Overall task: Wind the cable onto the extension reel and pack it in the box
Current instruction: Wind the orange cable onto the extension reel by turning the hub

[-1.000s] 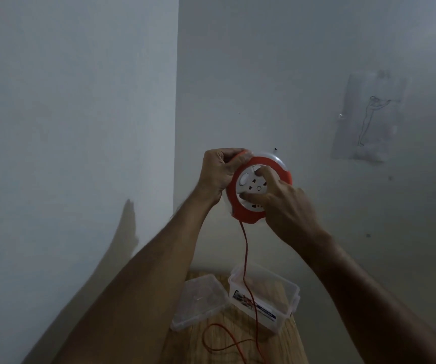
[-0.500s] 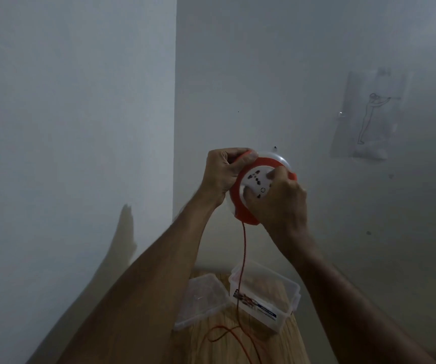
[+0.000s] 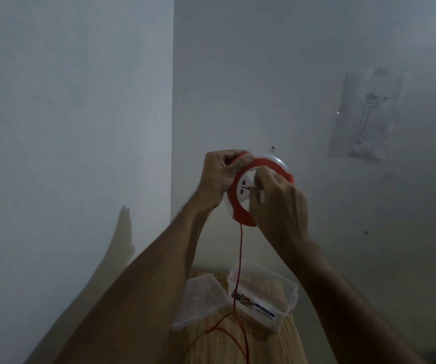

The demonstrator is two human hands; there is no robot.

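I hold a round red and white extension reel (image 3: 240, 206) up in front of the wall corner. My left hand (image 3: 218, 177) grips its upper left rim. My right hand (image 3: 277, 206) covers the white socket face, fingers curled onto it near the centre. A thin red cable (image 3: 240, 258) hangs from the reel's bottom down to the wooden table (image 3: 211, 345), where it lies in loose curves. A clear plastic box (image 3: 285, 300) stands open on the table below, the cable passing in front of it.
The box's clear lid (image 3: 198, 300) lies on the table just left of the box. Walls close in at the left and behind. A sheet with a line drawing (image 3: 369, 116) is stuck on the back wall at the right.
My right hand has turned on the reel's face, moving from the lower right round over the centre. The cable's slack on the table has shifted a little.
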